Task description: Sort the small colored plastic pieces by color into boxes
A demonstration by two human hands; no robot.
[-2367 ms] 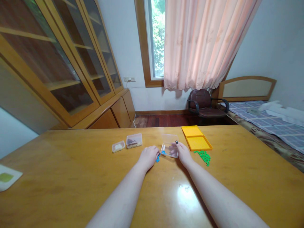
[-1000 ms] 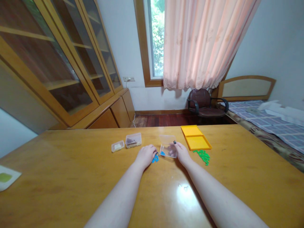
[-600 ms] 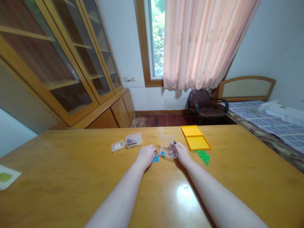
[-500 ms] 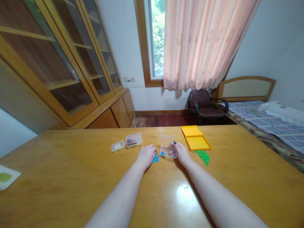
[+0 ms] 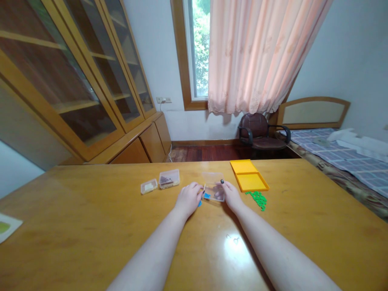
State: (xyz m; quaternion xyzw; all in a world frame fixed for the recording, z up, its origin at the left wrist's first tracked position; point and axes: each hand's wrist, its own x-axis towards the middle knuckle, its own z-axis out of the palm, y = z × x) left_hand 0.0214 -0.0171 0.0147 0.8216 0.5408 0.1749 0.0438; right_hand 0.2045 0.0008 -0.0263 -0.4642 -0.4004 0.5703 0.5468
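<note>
A clear plastic box (image 5: 216, 195) lies tilted on the table, its open side toward the left. My right hand (image 5: 233, 197) is closed round its right end. Inside, near the left opening, are small blue pieces (image 5: 207, 195). My left hand (image 5: 189, 199) is at that opening with its fingers curled and close together, touching or nearly touching the box. Whatever its fingertips hold is hidden. Under and beside those fingers more blue pieces (image 5: 199, 203) show on the table, partly covered by the hand.
Left of the hands stand a clear container (image 5: 169, 179) with dark pieces and a smaller one (image 5: 148, 186) with whitish contents. An open yellow case (image 5: 252, 182) lies to the right, a pile of green pieces (image 5: 259, 200) before it. A paper (image 5: 10, 227) lies at the table's left edge.
My left hand has moved slightly right, up to the box opening. More blue shows inside the box and less on the table. My right hand keeps its hold.
</note>
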